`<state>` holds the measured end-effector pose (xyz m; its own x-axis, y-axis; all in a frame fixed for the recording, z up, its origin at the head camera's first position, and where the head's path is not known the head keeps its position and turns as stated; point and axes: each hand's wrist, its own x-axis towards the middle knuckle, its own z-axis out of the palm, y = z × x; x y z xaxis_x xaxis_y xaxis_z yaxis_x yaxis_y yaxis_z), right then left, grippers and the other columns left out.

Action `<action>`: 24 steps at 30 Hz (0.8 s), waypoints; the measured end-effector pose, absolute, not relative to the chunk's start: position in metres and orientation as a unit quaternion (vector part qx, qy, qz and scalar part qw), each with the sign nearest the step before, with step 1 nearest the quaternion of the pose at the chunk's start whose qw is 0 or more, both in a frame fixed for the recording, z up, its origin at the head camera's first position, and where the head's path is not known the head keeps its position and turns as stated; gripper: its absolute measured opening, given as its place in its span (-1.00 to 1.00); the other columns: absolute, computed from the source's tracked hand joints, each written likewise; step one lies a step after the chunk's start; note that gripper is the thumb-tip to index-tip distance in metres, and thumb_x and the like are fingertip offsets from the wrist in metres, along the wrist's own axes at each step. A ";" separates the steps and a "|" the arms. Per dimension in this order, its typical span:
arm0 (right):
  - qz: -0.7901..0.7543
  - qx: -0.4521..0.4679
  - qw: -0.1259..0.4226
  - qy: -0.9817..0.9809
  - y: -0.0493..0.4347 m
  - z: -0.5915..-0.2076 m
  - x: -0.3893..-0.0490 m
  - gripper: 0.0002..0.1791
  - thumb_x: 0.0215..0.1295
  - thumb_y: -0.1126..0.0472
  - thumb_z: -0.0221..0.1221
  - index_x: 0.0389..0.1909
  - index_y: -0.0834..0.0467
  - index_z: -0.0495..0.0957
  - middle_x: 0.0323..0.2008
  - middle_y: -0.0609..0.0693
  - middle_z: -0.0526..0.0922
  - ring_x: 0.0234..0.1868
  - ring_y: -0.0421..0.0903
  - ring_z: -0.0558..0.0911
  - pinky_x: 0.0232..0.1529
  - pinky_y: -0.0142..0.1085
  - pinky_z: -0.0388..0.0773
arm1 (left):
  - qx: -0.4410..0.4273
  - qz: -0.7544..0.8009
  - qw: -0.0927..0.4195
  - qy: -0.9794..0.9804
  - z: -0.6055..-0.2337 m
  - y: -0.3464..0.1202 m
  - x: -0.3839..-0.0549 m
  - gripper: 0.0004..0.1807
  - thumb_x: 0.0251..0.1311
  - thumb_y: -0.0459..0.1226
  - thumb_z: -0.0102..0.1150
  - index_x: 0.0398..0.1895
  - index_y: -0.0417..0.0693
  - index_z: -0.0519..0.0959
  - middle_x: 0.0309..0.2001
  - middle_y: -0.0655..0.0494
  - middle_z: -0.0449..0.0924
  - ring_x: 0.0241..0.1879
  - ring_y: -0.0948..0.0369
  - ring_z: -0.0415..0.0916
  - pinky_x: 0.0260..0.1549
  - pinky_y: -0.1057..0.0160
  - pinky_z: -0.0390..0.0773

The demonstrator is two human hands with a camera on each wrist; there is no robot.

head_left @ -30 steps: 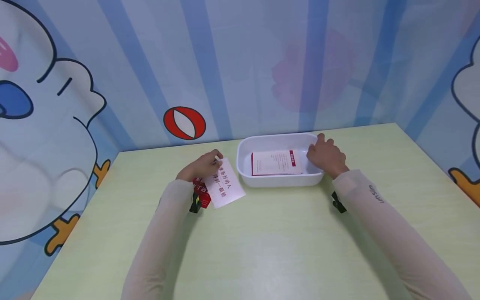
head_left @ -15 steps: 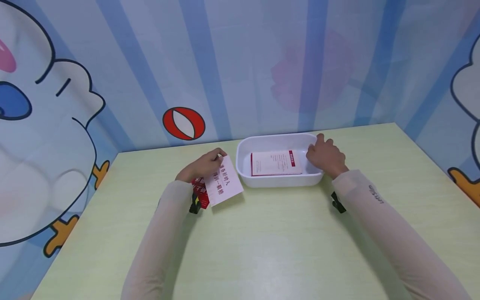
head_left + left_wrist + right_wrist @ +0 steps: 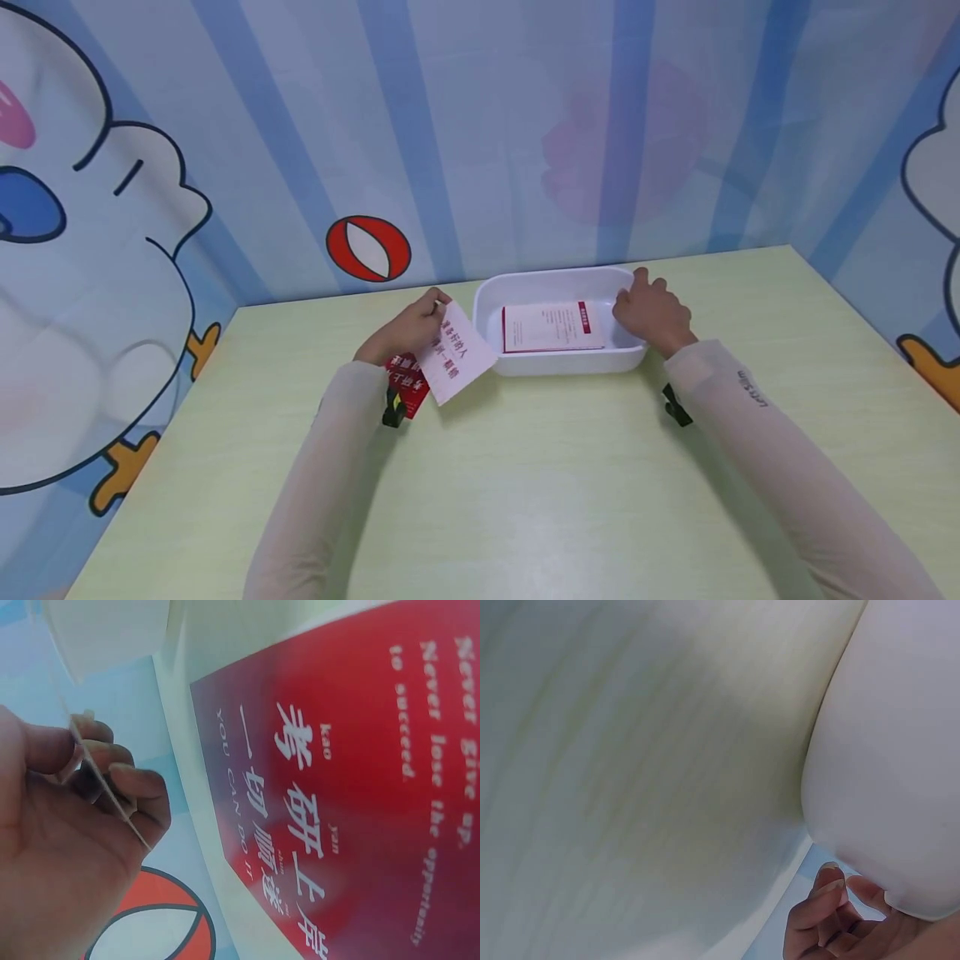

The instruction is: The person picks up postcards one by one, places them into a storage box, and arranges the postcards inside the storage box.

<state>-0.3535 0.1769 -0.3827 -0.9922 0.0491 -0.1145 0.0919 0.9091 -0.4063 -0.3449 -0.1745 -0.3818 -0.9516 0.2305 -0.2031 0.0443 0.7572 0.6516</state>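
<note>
My left hand (image 3: 407, 327) pinches a pale card (image 3: 459, 357) with dark red printed characters, left of the white plastic tray (image 3: 566, 363). The card's lower right corner overlaps the tray's left wall in the head view. The left wrist view shows this card edge-on between thumb and curled fingers. A red card (image 3: 352, 772) with white lettering lies on the table below that hand, partly covered by the wrist in the head view. My right hand (image 3: 654, 313) grips the tray's right end at the rim. Inside the tray lies a white card (image 3: 546, 327) with red edging.
The pale wood-grain table (image 3: 525, 492) runs back to a blue striped backdrop (image 3: 502, 133) with cartoon prints, close behind the tray. Small black wrist devices sit under both sleeves.
The left hand has lifted the pale card slightly up and to the right, turning it toward the tray. More of the red card shows beneath. Right hand and tray have stayed put.
</note>
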 end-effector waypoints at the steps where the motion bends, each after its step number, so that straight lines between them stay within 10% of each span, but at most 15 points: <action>1: -0.210 0.036 0.052 0.976 0.177 -0.383 -0.353 -0.30 0.52 0.00 -0.32 0.49 0.36 -0.09 0.23 0.48 0.28 0.03 0.33 0.49 0.10 0.29 0.47 | 0.072 0.339 0.136 0.928 -0.382 -0.174 -0.345 -0.62 0.58 -0.12 -0.41 0.35 0.03 0.16 0.06 -0.07 0.44 -0.04 0.07 0.45 -0.09 0.20 0.45; 24: -0.211 0.041 0.050 0.975 0.176 -0.384 -0.355 -0.30 0.52 0.00 -0.32 0.50 0.36 -0.11 0.25 0.48 0.27 0.08 0.35 0.47 0.14 0.31 0.44 | 0.097 0.415 0.103 0.899 -0.377 -0.166 -0.350 -0.61 0.56 -0.12 -0.24 0.38 0.22 0.18 0.11 0.02 0.46 -0.05 0.07 0.54 -0.03 0.19 0.65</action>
<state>-0.3545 0.1764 -0.3842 -0.9916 0.0595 -0.1152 0.1018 0.9075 -0.4075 -0.3496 -0.1661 -0.3773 -0.9599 0.2603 -0.1039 0.0895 0.6361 0.7664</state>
